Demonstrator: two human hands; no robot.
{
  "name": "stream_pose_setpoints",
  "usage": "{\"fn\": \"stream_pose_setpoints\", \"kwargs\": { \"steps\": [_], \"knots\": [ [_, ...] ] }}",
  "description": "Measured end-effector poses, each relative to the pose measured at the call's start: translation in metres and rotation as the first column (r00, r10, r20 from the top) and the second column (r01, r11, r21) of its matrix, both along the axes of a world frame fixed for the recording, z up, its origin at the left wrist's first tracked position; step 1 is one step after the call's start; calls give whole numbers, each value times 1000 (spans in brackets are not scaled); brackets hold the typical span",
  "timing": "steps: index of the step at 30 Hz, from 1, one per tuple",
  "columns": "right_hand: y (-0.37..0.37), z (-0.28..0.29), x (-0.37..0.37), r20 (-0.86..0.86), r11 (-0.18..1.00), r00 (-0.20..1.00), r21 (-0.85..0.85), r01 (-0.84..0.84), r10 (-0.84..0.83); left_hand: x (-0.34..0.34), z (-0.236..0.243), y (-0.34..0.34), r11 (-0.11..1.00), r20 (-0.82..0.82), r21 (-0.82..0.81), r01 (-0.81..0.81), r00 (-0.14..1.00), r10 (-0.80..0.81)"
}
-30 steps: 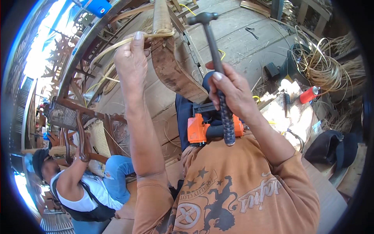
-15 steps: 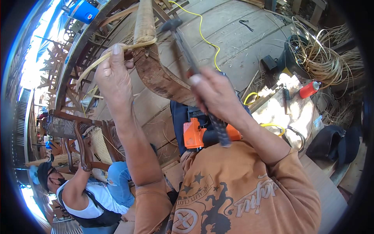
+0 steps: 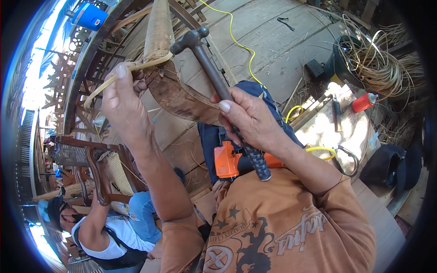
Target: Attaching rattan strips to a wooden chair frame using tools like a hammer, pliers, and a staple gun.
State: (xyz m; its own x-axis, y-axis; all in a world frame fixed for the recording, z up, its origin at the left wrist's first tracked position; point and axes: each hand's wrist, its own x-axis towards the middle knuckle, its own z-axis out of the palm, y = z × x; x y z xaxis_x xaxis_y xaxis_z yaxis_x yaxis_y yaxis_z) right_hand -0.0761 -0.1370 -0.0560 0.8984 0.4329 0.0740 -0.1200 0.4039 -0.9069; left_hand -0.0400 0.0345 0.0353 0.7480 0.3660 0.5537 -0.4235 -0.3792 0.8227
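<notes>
My left hand (image 3: 125, 107) is closed, pinching a pale cane strip (image 3: 101, 87) between thumb and fingers. The strip runs across the joint between a light round pole (image 3: 158, 38) and a curved, rough brown wooden piece (image 3: 182, 98). Gripped in my right hand (image 3: 255, 116) is a ball-peen hammer (image 3: 208, 66) with a dark handle wrapped at its lower end. One face of its head is right by the strip's end at the pole; whether they touch I cannot tell. An orange air-powered nail gun (image 3: 226, 160) rests on my lap below the hammer handle.
A yellow hose (image 3: 233, 29) crosses the plank floor. On the right are a bundle of cane strips (image 3: 380, 70), a red bottle (image 3: 364, 103) and a black cap (image 3: 403, 170). At lower left another person (image 3: 102, 236) sits beside a carved wooden chair (image 3: 95, 170).
The hammer's head has swung left and down to the strip's end beside the pole. My left hand, the strip and the wood have shifted slightly left.
</notes>
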Motion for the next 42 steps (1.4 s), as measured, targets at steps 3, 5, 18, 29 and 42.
{"fn": "stream_pose_setpoints", "kwargs": {
  "steps": [3, 5, 18, 29, 42],
  "knots": [
    [8, -5, -4, 16, 999, 999, 9, 36, -36, -3, -4, -7, 993, 29, 116, -3, 1000, 0],
    [12, -8, -6, 18, 998, 998, 16, 56, -57, -4, -8, -13, 981, 59, 195, -21, 998, 9],
    [-4, -20, 6, -110, 969, 994, 247, 4, 24, -1, -13, -15, 809, 161, 546, -217, 975, 153],
    [3, -19, -1, -12, 981, 998, 185, 58, -56, 2, -19, -6, 865, 185, 472, -171, 978, 92],
    [9, -6, 7, 42, 970, 993, 217, -113, 106, 2, -22, -7, 902, 183, 401, -158, 979, 89]
  ]
}}
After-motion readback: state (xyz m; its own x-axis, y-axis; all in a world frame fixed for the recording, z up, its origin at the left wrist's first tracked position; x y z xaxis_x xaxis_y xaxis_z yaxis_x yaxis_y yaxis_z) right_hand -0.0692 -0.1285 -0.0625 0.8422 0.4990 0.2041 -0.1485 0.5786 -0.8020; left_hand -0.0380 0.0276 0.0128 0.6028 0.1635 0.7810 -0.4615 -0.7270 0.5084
